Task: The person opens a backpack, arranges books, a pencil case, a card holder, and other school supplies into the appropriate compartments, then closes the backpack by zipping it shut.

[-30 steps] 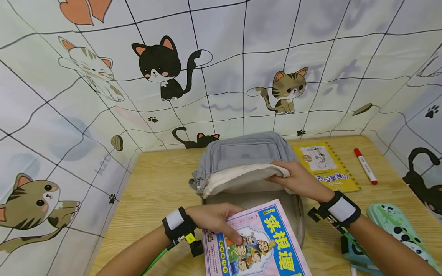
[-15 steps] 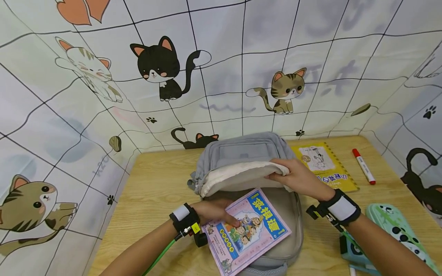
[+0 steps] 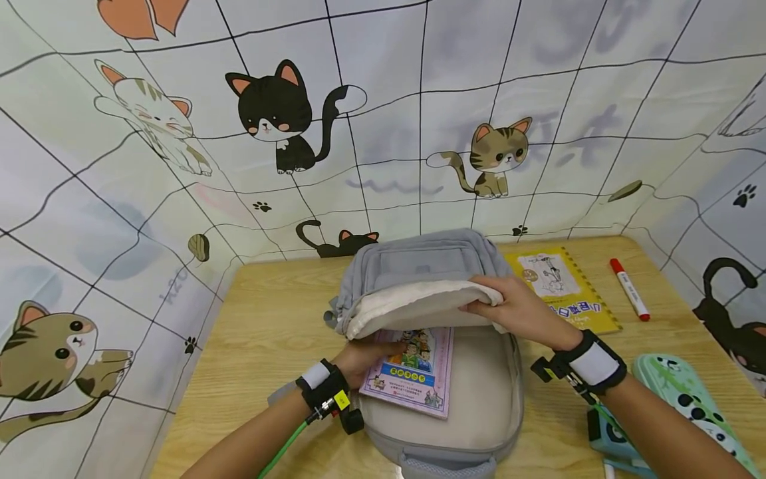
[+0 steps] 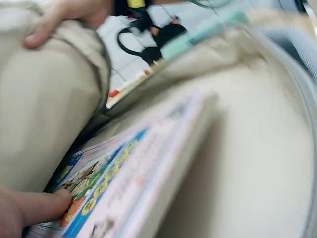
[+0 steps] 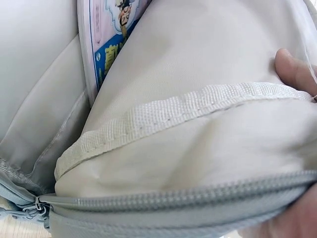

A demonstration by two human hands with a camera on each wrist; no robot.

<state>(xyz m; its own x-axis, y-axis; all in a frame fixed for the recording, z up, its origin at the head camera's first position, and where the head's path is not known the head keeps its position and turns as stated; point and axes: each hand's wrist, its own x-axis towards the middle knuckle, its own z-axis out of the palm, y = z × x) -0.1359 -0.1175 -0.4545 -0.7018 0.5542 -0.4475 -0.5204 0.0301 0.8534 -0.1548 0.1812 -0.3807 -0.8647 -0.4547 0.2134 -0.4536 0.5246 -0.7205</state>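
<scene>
A grey backpack (image 3: 419, 259) lies unzipped on the table, its beige inside showing. My right hand (image 3: 509, 307) pinches the edge of its raised front flap (image 3: 413, 303); in the right wrist view the thumb presses the cream lining (image 5: 198, 148) above the zipper (image 5: 188, 191). With my left hand (image 3: 362, 359) I grip a pink book (image 3: 413, 379) by its left side, thumb on the cover. The book is partly inside the main compartment, its upper end hidden under the flap. In the left wrist view its thick page edge (image 4: 173, 183) stands tilted above the lining.
A yellow notebook (image 3: 565, 289) and a red-capped marker (image 3: 630, 290) lie at the back right. Nearer on the right are a green panda pencil case (image 3: 688, 406) and a blue box-like item (image 3: 613, 439), partly behind my right forearm. A cat-print cloth (image 3: 389, 133) rises behind the table (image 3: 269, 313).
My left hand has moved the pink book up and away from me, turning it, so its top now goes under the flap inside the backpack. The right hand still holds the flap.
</scene>
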